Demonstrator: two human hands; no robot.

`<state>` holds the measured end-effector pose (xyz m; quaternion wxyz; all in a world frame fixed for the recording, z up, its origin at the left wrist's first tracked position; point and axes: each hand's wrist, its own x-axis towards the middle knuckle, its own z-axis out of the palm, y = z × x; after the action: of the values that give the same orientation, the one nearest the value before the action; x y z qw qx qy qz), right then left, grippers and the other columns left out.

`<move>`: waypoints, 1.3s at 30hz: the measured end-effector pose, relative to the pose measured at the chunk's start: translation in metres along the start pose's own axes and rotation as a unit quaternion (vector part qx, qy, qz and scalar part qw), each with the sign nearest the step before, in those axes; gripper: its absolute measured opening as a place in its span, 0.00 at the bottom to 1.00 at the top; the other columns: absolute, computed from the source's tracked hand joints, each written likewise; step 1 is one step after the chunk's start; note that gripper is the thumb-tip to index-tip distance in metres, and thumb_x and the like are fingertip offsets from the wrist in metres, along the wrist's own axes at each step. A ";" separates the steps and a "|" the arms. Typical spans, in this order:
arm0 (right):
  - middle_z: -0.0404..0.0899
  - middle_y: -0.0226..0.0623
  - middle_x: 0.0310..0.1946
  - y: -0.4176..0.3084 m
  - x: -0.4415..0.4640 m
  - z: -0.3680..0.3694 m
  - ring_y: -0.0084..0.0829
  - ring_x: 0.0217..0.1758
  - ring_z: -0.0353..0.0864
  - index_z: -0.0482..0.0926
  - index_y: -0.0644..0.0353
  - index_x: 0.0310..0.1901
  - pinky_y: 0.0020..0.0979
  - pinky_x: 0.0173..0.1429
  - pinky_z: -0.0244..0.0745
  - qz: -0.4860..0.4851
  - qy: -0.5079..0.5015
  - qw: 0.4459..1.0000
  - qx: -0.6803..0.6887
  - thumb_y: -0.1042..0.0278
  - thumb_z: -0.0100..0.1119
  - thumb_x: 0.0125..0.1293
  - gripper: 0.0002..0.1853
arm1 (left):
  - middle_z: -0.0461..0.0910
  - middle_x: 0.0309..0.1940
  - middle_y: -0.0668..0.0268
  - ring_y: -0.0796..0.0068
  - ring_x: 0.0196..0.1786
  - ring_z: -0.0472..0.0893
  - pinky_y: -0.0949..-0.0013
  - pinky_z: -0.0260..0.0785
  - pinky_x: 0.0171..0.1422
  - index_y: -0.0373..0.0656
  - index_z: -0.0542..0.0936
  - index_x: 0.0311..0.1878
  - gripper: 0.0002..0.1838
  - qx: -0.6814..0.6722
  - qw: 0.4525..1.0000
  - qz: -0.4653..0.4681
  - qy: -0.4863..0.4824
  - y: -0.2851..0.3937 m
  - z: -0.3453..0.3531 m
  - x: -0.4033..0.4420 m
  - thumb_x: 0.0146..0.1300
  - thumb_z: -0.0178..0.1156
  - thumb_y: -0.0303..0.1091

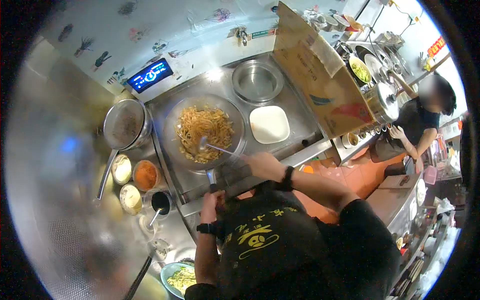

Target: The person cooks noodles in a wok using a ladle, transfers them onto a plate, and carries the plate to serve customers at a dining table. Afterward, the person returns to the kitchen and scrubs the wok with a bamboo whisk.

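Observation:
A wok [239, 122] full of noodles [205, 127] sits on the steel cooktop. My left hand [212, 205] is closed round the wok's handle [212, 181], below the pan. In my right hand [263, 166] is the shaft of a metal ladle [203, 143], whose bowl rests among the noodles. To the right of the wok is a white square plate [270, 125], with a metal pot [257, 82] of clear liquid behind it. Neither hand touches these two.
A strainer [124, 125] rests on a pot at left, above seasoning containers [146, 175] and a cup of dark liquid [160, 201]. A basket of shredded vegetables [181, 280] is at the bottom. Cardboard [320, 75] stands upright at right; beyond it is another person [417, 122].

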<state>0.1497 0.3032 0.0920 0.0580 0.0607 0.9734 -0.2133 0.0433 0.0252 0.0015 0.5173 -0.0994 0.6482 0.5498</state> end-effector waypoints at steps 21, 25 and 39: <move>0.83 0.47 0.29 -0.002 0.028 -0.008 0.52 0.33 0.85 0.68 0.53 0.72 0.51 0.36 0.79 0.048 -0.030 0.998 -0.021 0.69 0.57 0.60 0.34 | 0.76 0.20 0.68 0.74 0.19 0.74 0.66 0.64 0.24 0.43 0.79 0.30 0.07 -0.052 0.999 0.013 0.003 -0.012 -0.003 0.017 0.62 0.66 0.30; 0.83 0.50 0.28 0.026 0.028 0.006 0.52 0.32 0.87 0.73 0.58 0.65 0.50 0.33 0.81 0.061 0.055 0.996 -0.034 0.69 0.51 0.69 0.23 | 0.78 0.20 0.67 0.74 0.19 0.75 0.67 0.63 0.24 0.42 0.81 0.30 0.06 -0.007 0.999 -0.004 0.033 -0.008 -0.005 0.008 0.61 0.67 0.31; 0.83 0.36 0.27 0.021 0.080 0.012 0.31 0.29 0.81 0.77 0.60 0.66 0.38 0.36 0.75 0.168 0.116 0.881 0.426 0.69 0.47 0.76 0.20 | 0.80 0.22 0.66 0.74 0.19 0.74 0.68 0.62 0.25 0.41 0.83 0.29 0.08 -0.032 0.999 -0.010 0.028 -0.008 -0.014 0.009 0.63 0.65 0.34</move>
<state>0.0745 0.3249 0.0618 -0.0514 0.2669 0.7632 -0.5862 0.0369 0.0149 -0.0122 0.5012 -0.1374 0.6432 0.5623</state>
